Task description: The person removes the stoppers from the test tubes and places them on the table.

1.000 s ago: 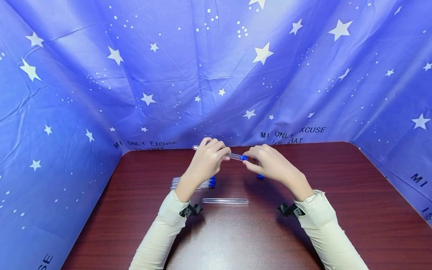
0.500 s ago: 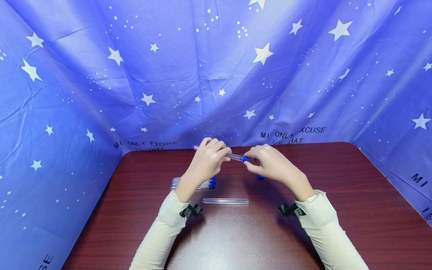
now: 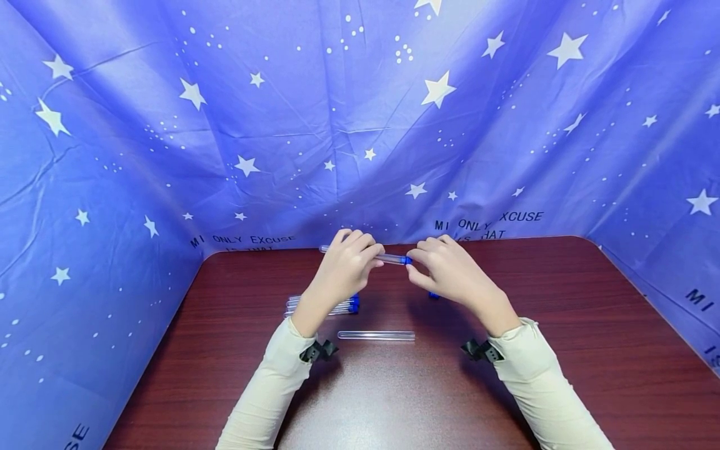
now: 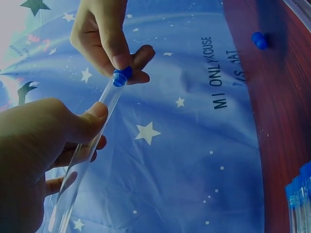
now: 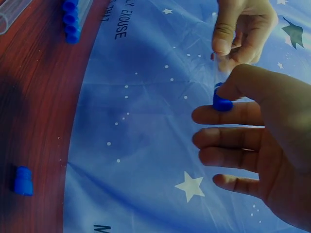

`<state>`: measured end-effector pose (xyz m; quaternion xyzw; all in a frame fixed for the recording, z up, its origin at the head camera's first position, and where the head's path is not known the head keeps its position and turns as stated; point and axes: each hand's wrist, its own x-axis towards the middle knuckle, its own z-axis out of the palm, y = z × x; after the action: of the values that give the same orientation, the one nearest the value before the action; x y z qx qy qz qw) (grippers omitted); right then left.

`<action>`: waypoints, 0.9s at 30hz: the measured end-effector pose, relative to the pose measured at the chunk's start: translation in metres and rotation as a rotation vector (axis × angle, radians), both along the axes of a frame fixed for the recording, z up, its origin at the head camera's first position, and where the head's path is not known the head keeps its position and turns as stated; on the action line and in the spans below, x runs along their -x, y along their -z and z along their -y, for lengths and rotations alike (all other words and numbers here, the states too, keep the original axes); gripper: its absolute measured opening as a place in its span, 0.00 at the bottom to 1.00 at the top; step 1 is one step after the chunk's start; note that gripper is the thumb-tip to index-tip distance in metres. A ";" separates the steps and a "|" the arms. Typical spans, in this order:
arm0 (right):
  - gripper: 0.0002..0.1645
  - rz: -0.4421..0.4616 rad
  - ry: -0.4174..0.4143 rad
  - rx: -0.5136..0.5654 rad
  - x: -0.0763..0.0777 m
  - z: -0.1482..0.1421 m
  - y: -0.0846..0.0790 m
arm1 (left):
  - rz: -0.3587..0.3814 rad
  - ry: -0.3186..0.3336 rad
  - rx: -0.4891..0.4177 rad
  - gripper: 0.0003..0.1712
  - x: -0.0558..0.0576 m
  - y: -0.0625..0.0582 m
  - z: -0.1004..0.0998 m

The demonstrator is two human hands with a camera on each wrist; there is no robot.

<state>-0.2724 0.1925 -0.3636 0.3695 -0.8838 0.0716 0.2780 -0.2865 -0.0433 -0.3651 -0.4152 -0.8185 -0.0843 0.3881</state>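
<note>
My left hand (image 3: 349, 261) grips a clear test tube (image 4: 80, 165) around its middle, thumb along one side, and holds it above the far part of the table. The tube's mouth points right, toward my right hand (image 3: 450, 269). Thumb and index finger of that hand pinch a blue cap (image 5: 223, 101) at the tube's mouth; the other fingers are spread out below. In the left wrist view the cap's narrower part shows inside the tube end.
Several blue-capped test tubes (image 3: 340, 307) lie side by side, partly behind my left wrist. An uncapped tube (image 3: 375, 335) lies nearer on the brown table (image 3: 225, 375). A loose blue cap (image 5: 23, 181) sits under my right hand. A starry blue curtain (image 3: 337, 125) encloses the table.
The right hand has shifted and rotated slightly at the cap, and the cap end of the tube has risen a little. The left hand keeps its grip nearly still.
</note>
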 end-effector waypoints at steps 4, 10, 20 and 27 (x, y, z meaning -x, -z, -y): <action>0.12 -0.084 -0.013 0.013 0.002 0.002 0.003 | -0.001 -0.012 -0.007 0.04 0.000 -0.001 0.001; 0.14 -0.124 -0.017 0.024 0.004 0.003 0.005 | 0.019 -0.031 -0.014 0.05 0.001 -0.002 0.004; 0.14 -0.121 0.001 0.022 0.003 0.004 0.003 | 0.039 -0.045 -0.022 0.04 0.000 -0.003 0.005; 0.14 -0.095 0.025 0.021 0.002 0.003 0.002 | 0.055 -0.057 -0.039 0.05 0.001 -0.002 0.006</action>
<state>-0.2746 0.1900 -0.3651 0.3583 -0.8734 0.0600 0.3243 -0.2871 -0.0491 -0.3636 -0.3816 -0.8385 -0.1005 0.3757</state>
